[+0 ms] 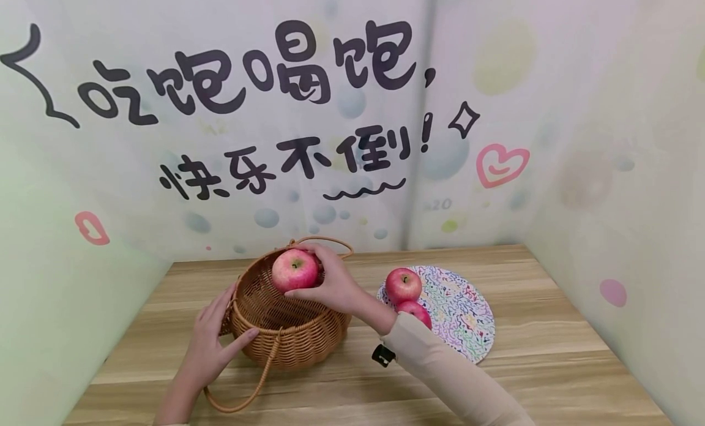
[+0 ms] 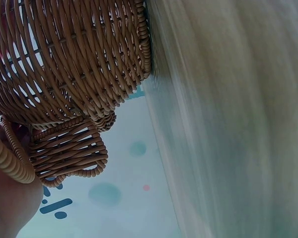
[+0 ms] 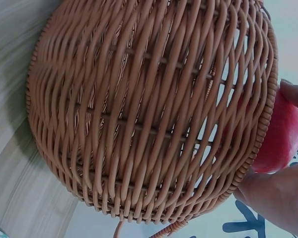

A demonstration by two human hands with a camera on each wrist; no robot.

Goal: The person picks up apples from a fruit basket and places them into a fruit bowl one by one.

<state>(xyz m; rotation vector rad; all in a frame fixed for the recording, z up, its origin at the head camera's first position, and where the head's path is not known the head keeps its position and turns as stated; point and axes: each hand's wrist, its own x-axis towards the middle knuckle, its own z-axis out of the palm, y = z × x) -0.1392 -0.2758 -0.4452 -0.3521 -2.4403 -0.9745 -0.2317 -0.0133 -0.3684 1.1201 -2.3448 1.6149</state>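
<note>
A brown wicker basket (image 1: 300,346) stands on the wooden table, its mouth tilted into the head view. My left hand (image 1: 209,346) grips its left side, thumb along the rim. In the left wrist view, that hand (image 2: 10,203) shows beside a small woven flap (image 2: 72,153) on the basket's side. Over the basket's mouth, my right hand (image 1: 341,288) holds a red apple (image 1: 294,272) between thumb and fingers. The right wrist view has this apple (image 3: 285,134) just past the rim, partly behind the weave.
Right of the basket lies a round mat (image 1: 462,316) with a colourful squiggle pattern. Two more apples, a rear one (image 1: 404,284) and a front one (image 1: 417,313), sit on its left part. The basket's thin handles (image 1: 242,404) hang outward. Printed walls (image 1: 341,224) enclose the table.
</note>
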